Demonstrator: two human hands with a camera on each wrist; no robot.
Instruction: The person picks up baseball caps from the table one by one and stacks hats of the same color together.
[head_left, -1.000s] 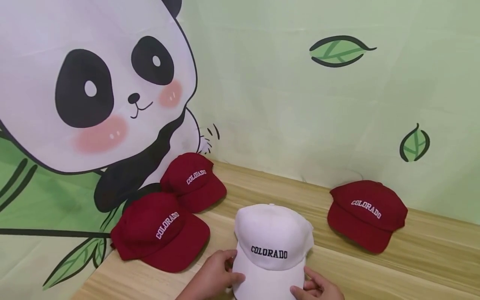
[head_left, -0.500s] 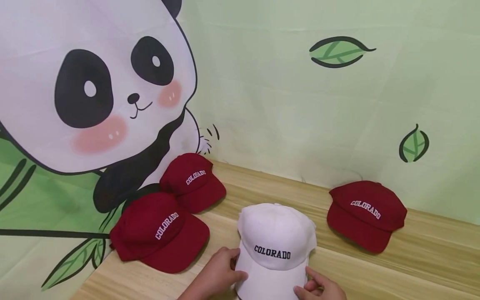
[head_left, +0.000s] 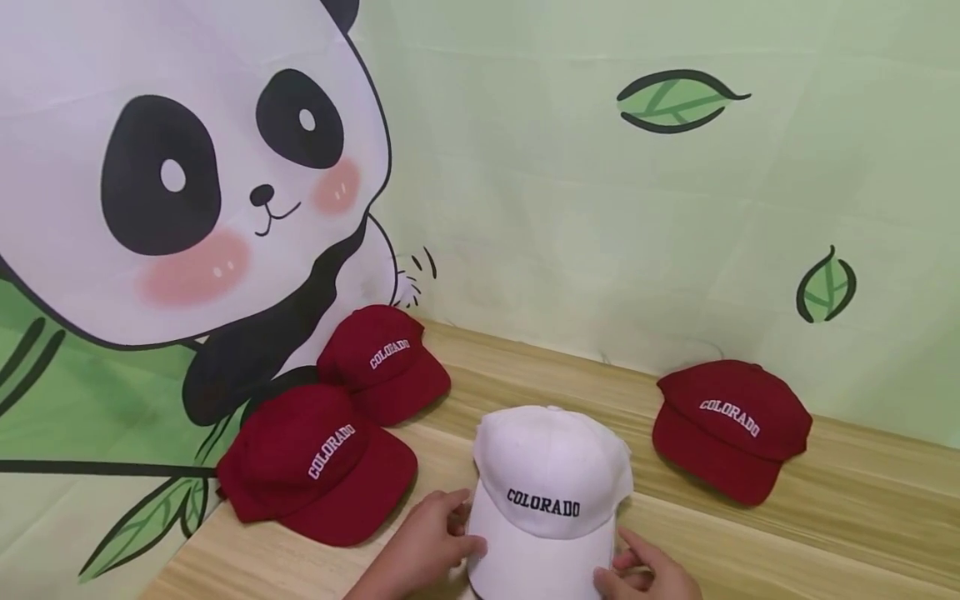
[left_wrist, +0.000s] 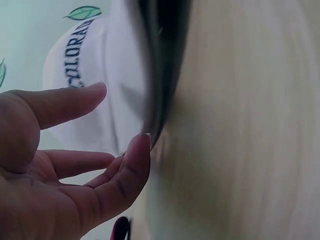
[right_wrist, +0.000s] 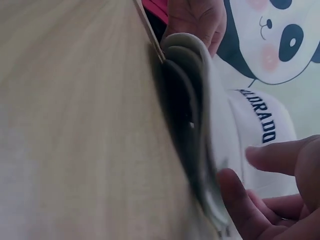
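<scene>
A white baseball cap (head_left: 551,475) with dark COLORADO lettering sits on the wooden table, its brim toward me. Beside the brim's left edge is my left hand (head_left: 431,537); in the left wrist view its thumb and fingers stand apart around the edge, a fingertip (left_wrist: 139,145) at or very near it. On the other side, my right hand (head_left: 648,571) has its thumb and fingers spread, just off the brim (right_wrist: 217,135). The right wrist view shows layered edges and a dark underside at the brim; whether another cap lies beneath, I cannot tell.
Two dark red COLORADO caps stand at the left, a nearer one (head_left: 318,467) and a farther one (head_left: 386,367). A third red cap (head_left: 731,433) is at the right rear. Behind the table (head_left: 525,367) hangs a cloth backdrop (head_left: 525,167) with a panda and leaves.
The white cap shifted slightly right in the first half second. Since then both hands have loosened and moved slightly outward from the brim. The red caps stayed put.
</scene>
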